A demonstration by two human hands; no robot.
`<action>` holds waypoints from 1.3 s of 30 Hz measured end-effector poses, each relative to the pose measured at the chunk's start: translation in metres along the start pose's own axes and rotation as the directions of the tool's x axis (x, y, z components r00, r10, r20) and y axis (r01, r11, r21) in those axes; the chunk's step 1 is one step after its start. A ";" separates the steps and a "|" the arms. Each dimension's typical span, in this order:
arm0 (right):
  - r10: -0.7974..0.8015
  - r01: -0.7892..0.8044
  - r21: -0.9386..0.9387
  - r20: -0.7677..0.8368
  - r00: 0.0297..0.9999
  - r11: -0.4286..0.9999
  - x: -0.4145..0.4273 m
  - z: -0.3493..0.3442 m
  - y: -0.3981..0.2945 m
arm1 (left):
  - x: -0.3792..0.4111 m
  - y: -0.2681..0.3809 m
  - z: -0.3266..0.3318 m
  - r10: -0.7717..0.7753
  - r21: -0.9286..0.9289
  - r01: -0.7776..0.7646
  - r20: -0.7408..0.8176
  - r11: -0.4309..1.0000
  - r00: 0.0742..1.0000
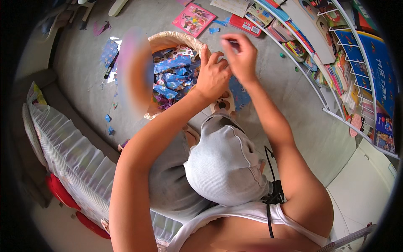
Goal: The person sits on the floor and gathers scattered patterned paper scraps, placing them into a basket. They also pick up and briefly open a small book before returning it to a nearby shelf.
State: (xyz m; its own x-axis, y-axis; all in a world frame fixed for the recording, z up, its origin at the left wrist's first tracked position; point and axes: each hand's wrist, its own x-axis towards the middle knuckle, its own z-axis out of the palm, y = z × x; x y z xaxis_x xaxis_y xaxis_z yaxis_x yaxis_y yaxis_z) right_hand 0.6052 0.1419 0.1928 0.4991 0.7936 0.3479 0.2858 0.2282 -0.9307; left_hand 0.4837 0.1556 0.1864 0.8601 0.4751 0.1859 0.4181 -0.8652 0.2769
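A round waste bin lined with a cream plastic bag [176,35] stands before me, filled with torn blue patterned paper [174,77] and some purple scraps. My left hand [214,74] is at the bin's right rim, its index finger up against the liner and its other fingers bent. Close to its right, my right hand [244,58] is raised with curled fingers, slightly blurred. Whether either hand pinches something is hidden. Below my hands show a slipper with an animal face [222,102] and a sheet of blue patterned paper [240,93] on the floor.
A wire bookshelf [324,108] with many books curves along the right. A pink picture book [194,19] and a red case [244,25] lie beyond the bin. Blue scraps and a dark cutter-like tool [109,70] lie left. A blurred patch hides the bin's left side.
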 end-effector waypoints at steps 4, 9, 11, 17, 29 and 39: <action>-0.257 0.224 0.130 0.366 0.894 0.966 0.011 0.053 -0.060 | -0.010 -0.008 0.039 -0.182 -0.536 0.014 -0.261 0.844 0.948; -0.336 0.436 -0.071 0.533 0.777 0.897 -0.001 0.075 -0.041 | -0.008 0.000 0.045 -0.371 -0.984 -0.111 -0.157 0.141 0.915; -0.343 0.447 -0.089 0.517 0.785 0.890 -0.005 0.077 -0.042 | -0.009 0.001 0.045 -0.389 -0.990 -0.131 -0.143 0.056 0.910; -0.245 0.320 -0.094 0.456 0.856 0.943 0.004 0.056 -0.036 | -0.017 -0.004 0.038 -0.135 -0.295 0.081 -0.167 0.952 0.977; -0.071 0.091 -0.402 0.066 0.995 0.911 0.043 0.006 0.081 | 0.001 0.000 -0.005 -0.003 -0.019 0.002 -0.058 1.000 0.998; 0.333 0.010 -0.909 0.163 0.929 0.417 0.039 -0.042 0.227 | 0.003 0.004 -0.004 -0.010 -0.081 0.003 -0.090 0.997 0.996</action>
State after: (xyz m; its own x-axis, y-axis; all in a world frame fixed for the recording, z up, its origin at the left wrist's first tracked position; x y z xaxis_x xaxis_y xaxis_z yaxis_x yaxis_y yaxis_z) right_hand 0.7240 0.2014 -0.0005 0.4252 0.9051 -0.0050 0.8678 -0.4093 -0.2818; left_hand 0.4861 0.1544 0.1921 0.8260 0.4965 0.2667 0.3958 -0.8479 0.3527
